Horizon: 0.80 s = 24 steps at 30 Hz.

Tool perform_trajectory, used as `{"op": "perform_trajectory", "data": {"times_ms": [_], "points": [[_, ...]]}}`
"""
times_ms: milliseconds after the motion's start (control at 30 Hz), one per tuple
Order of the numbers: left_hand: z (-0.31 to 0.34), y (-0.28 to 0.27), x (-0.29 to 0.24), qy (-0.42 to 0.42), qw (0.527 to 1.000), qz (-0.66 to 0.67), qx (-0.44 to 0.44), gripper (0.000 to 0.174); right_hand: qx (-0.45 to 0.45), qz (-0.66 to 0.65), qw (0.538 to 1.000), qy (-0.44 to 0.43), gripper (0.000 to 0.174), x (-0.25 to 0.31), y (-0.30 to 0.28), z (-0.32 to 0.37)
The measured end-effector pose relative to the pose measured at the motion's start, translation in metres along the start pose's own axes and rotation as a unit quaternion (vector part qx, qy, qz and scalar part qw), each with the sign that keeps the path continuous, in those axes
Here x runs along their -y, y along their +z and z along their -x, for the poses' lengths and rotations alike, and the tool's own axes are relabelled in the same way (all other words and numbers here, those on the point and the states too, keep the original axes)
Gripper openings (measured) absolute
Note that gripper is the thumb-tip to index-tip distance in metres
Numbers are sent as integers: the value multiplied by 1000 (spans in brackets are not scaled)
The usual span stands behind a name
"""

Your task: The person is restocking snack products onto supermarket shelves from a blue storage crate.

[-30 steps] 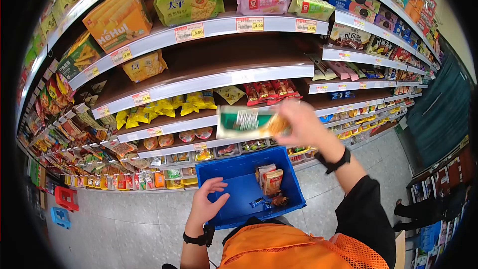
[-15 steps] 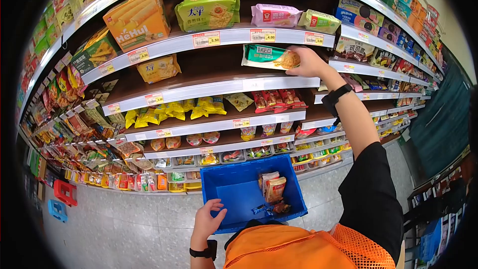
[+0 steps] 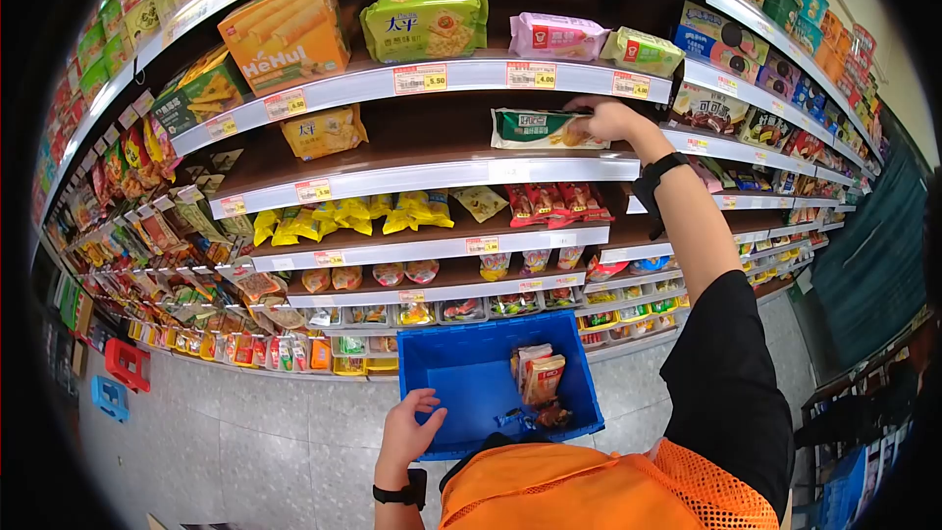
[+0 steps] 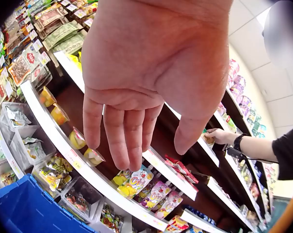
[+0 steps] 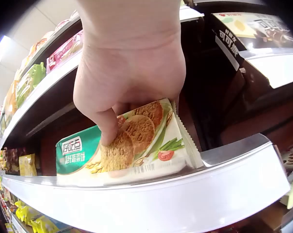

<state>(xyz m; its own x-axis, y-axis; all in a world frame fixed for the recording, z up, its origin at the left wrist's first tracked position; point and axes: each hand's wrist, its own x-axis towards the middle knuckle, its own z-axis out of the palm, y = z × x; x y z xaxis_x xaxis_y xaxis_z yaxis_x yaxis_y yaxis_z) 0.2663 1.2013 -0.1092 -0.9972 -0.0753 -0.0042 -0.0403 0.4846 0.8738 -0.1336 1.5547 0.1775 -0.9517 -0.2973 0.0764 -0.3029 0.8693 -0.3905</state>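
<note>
In the head view a green-and-white biscuit packet [image 3: 538, 129] stands on the second shelf, at its right end. My right hand [image 3: 616, 124] grips it from above. The right wrist view shows the thumb [image 5: 107, 131] pressed on the printed biscuits at the front of the packet [image 5: 132, 141], with the other fingers hidden behind it. The packet's lower edge sits right at the white shelf lip [image 5: 151, 206]. My left hand [image 3: 410, 424] hovers at the left side of the blue crate [image 3: 417, 344], fingers relaxed and holding nothing, as the left wrist view of this hand [image 4: 151, 82] confirms.
Inside the crate lie biscuit packs [image 3: 540, 375] and small dark packets [image 3: 551, 416]. A yellow cracker pack [image 3: 324, 132] is on the same shelf, further left. Above stand an orange box [image 3: 285, 34] and a green cracker pack [image 3: 425, 25]. Yellow bags [image 3: 339, 219] fill the shelf below.
My right hand has carried the biscuit packet up from above the crate and set it back onto the second shelf. The left hand has hardly moved. The head view has shifted slightly.
</note>
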Motion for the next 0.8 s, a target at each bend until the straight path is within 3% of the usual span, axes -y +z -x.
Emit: {"op": "perform_trajectory", "data": {"times_ms": [67,433,600,733,800], "points": [[0,-1,-3,-3,1000,-7,1,42,-16,69,995,-69,45,-13,0,-10],[-8,4,-3,-22,1000,2,14,42,19,88,993,-83,46,-17,-8,-5],[-11,4,0,-3,1000,-18,19,41,-7,87,992,-91,75,-12,-7,10],[-11,5,2,2,1000,-15,19,41,-33,63,994,-85,77,-11,-1,13],[-11,5,5,5,1000,-18,25,41,-80,92,983,-135,80,-16,3,10]]}}
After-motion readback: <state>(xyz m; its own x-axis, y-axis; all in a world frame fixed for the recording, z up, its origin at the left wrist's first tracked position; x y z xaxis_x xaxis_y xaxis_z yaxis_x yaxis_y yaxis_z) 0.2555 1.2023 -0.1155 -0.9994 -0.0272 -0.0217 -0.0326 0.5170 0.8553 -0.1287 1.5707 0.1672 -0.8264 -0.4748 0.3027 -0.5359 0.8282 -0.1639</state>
